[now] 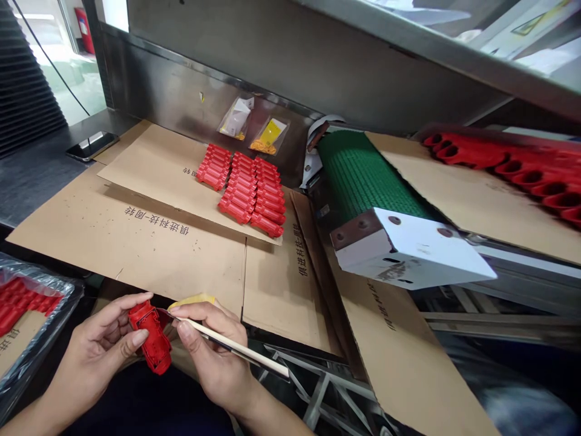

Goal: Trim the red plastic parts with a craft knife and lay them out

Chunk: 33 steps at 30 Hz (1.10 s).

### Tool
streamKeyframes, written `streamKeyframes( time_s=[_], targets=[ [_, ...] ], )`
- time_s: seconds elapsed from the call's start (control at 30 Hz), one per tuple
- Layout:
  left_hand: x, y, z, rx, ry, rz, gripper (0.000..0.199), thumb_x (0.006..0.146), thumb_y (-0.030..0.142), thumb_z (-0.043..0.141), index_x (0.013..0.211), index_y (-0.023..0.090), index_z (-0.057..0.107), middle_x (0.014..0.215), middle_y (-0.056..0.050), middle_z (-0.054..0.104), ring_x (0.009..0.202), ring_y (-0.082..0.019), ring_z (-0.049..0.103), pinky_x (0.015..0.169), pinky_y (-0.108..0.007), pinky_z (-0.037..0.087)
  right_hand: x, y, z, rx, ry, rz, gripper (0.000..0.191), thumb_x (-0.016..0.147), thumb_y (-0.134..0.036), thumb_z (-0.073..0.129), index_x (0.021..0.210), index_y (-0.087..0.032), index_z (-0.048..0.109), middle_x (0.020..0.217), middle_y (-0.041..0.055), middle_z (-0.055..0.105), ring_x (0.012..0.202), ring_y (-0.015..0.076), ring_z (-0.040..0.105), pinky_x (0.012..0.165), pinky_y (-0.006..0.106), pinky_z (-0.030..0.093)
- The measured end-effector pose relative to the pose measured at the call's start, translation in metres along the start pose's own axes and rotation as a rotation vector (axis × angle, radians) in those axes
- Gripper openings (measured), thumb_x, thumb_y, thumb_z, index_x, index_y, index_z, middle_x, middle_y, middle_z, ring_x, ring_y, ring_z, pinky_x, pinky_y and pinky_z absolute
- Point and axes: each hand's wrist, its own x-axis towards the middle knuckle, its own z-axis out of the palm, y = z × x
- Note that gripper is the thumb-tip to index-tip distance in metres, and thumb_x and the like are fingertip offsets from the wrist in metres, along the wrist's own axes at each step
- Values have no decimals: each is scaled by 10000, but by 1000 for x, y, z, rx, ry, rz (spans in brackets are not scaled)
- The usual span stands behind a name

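Note:
My left hand (102, 345) is closed around a red ribbed plastic part (152, 339), thumb on its near side and forefinger at its top. In my right hand (222, 357) is a slim pale-handled tool (245, 351), pinched like a pen. Its thin, blade-like tip meets the upper right side of the red part, though I cannot tell exactly where it touches. Something yellow (195, 300) shows behind the right fingers. Beyond both hands, rows of similar red parts (238, 188) lie on a cardboard sheet (158, 163).
A lined bin (59, 297) with red parts stands at left. To the right are a green conveyor belt (367, 172) with a white end bracket (408, 248), and red tubes (531, 178) on cardboard. A phone (93, 146) and small bags (270, 134) are at the back.

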Motion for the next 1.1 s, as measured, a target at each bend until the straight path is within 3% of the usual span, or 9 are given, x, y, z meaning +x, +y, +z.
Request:
streamKeyframes(
  time_s=[0.23,0.47,0.7,0.9,1.1],
  targets=[
    [0,-1,0,26,-5,12,377,790,454,899,1145,338,852,1050,-47,852,941,-257,804,785,-266,650,-1,0,2,-23,0,-7,132,1018,-254,681,1062,-210,797,944,58,837,836,179,782,785,286,640],
    [2,-2,-1,112,37,115,368,750,466,928,1085,323,873,1081,-60,840,970,-247,789,833,-252,634,0,-1,0,-52,-22,-29,136,997,-192,667,1057,-188,789,926,65,821,827,174,773,765,273,616],
    [6,8,-1,26,107,86,380,766,452,930,1112,319,844,981,-23,851,896,-211,797,797,-213,635,-7,4,-3,-40,-30,16,135,988,-174,676,1039,-205,797,939,59,827,858,179,781,798,285,625],
    [4,7,3,11,48,55,400,726,485,953,1087,341,855,1019,-1,859,906,-199,799,805,-207,641,-4,0,-3,21,0,-110,194,984,-133,712,1151,-210,777,1047,68,835,946,168,785,867,256,633],
    [1,1,3,-7,11,36,427,767,471,928,1157,331,825,971,2,837,909,-212,789,769,-237,663,-6,1,2,22,-18,-95,217,979,-120,714,1168,-206,776,1074,69,826,976,158,772,897,234,611]
  ],
)
